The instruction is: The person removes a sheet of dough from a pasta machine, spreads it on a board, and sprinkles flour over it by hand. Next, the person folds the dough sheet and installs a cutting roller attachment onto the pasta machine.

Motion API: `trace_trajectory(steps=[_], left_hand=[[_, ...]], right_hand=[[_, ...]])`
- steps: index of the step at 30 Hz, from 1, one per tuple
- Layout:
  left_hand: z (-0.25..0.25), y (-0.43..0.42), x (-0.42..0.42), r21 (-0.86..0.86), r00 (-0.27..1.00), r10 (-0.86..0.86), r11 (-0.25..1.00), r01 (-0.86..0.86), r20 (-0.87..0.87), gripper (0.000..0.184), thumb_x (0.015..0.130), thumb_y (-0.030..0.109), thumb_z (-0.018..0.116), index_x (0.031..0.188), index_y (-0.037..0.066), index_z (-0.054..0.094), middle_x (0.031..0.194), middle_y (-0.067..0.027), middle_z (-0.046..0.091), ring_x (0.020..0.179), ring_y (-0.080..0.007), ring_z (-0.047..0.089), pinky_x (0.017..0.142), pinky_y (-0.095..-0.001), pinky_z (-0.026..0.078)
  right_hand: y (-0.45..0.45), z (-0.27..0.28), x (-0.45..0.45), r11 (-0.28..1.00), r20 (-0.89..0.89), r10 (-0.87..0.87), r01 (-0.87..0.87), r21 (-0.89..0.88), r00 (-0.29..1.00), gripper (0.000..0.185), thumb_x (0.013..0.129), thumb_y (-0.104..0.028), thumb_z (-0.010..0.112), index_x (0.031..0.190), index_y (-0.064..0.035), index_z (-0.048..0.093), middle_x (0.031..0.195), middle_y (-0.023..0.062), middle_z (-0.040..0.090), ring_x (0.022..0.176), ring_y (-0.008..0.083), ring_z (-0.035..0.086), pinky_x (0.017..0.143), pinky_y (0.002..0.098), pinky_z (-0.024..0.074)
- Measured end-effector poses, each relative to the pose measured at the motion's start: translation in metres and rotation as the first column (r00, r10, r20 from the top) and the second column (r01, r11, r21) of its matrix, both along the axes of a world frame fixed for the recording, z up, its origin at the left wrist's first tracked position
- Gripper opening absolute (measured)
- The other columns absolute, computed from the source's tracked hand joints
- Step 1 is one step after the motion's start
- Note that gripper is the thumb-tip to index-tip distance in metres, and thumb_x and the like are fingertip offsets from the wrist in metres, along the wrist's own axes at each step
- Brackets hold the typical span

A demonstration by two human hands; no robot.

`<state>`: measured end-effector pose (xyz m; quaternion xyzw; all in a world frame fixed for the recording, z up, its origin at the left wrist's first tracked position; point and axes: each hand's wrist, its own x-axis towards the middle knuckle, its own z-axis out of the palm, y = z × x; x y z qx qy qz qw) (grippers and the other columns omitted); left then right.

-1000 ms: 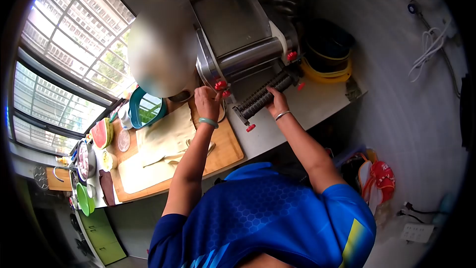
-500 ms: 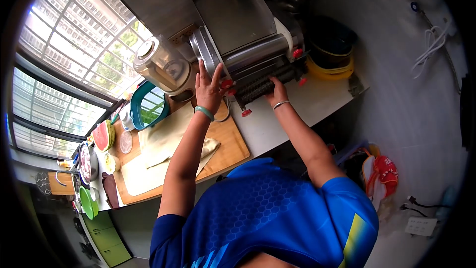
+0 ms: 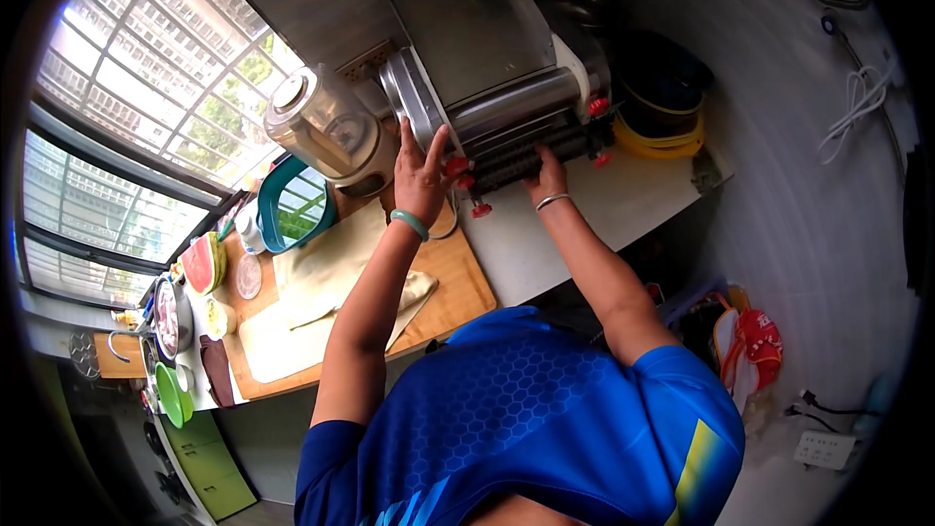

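A steel noodle machine [image 3: 477,29] stands on the counter, with a smooth metal roller [image 3: 516,105] across its front. Below that roller is the dark ribbed noodle cutter [image 3: 506,169] with red knobs at its ends. My right hand [image 3: 549,175] grips the cutter's lower edge, its thumb on top and its other fingers hidden underneath. Fingers spread, my left hand [image 3: 421,183] is against the machine's left end, beside a red knob [image 3: 456,167]. Pale dough sheets [image 3: 331,268] lie folded on a wooden board [image 3: 458,278] below my left forearm.
Left of the machine stands a blender-like appliance [image 3: 326,127], then a teal basket [image 3: 324,205]. Cut watermelon [image 3: 202,263], a metal bowl of meat [image 3: 173,317] and a green basin [image 3: 173,394] are farther left. Yellow and dark basins [image 3: 662,141] stand at the right.
The cutter has tilted up closer to the machine's front, with my right hand still on it. My left hand stays by the left end. The view has shifted slightly.
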<state>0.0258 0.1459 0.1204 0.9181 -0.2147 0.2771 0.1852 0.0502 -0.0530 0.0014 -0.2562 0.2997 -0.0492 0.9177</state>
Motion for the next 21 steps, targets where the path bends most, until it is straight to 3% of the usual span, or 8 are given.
trace_trajectory(steps=[5, 11, 13, 21], left_hand=[[-0.002, 0.0, 0.002, -0.091, 0.997, -0.046, 0.995, 0.041, -0.06, 0.07, 0.063, 0.023, 0.073, 0.124, 0.025, 0.039, 0.136, -0.0252, 0.012, 0.1, -0.0361, 0.047, 0.08, -0.0379, 0.043], [0.0, 0.003, 0.003, -0.011, 0.999, -0.048, 0.999, 0.048, 0.014, 0.071, 0.061, 0.016, 0.074, 0.123, 0.023, 0.04, 0.136, -0.0258, 0.01, 0.096, -0.0358, 0.05, 0.078, -0.0378, 0.044], [-0.001, 0.003, 0.003, -0.069, 0.993, -0.074, 0.995, 0.068, -0.093, 0.077, 0.056, 0.009, 0.075, 0.123, 0.019, 0.039, 0.138, -0.0232, 0.004, 0.115, -0.0399, 0.037, 0.085, -0.0379, 0.043], [-0.009, 0.008, 0.01, -0.014, 0.995, -0.084, 0.996, 0.084, -0.053, 0.085, 0.054, 0.007, 0.077, 0.125, 0.023, 0.033, 0.137, -0.0261, 0.006, 0.115, -0.0449, 0.033, 0.085, -0.0416, 0.042]], right_hand=[[0.004, -0.001, 0.009, 0.999, 0.055, -0.019, 0.016, 0.052, 0.998, 0.027, 0.077, -0.021, 0.058, 0.102, -0.012, 0.054, 0.097, 0.0025, 0.058, 0.09, 0.0187, 0.055, 0.073, 0.0351, 0.0468], [0.002, -0.003, 0.008, 0.995, 0.077, 0.006, -0.014, 0.1, 0.997, 0.031, 0.079, -0.016, 0.056, 0.108, -0.0078, 0.051, 0.104, 0.0049, 0.056, 0.095, 0.0204, 0.053, 0.081, 0.0369, 0.0449], [0.0, -0.004, 0.008, 0.992, 0.133, 0.004, -0.021, 0.125, 0.991, 0.031, 0.078, -0.013, 0.057, 0.108, -0.0081, 0.051, 0.102, 0.0041, 0.055, 0.094, 0.0194, 0.053, 0.078, 0.0358, 0.046], [0.005, 0.003, 0.012, 0.987, 0.207, -0.029, -0.005, 0.16, 0.978, 0.033, 0.077, -0.01, 0.056, 0.109, -0.0063, 0.049, 0.1, 0.0044, 0.055, 0.093, 0.0187, 0.053, 0.078, 0.0333, 0.0461]])
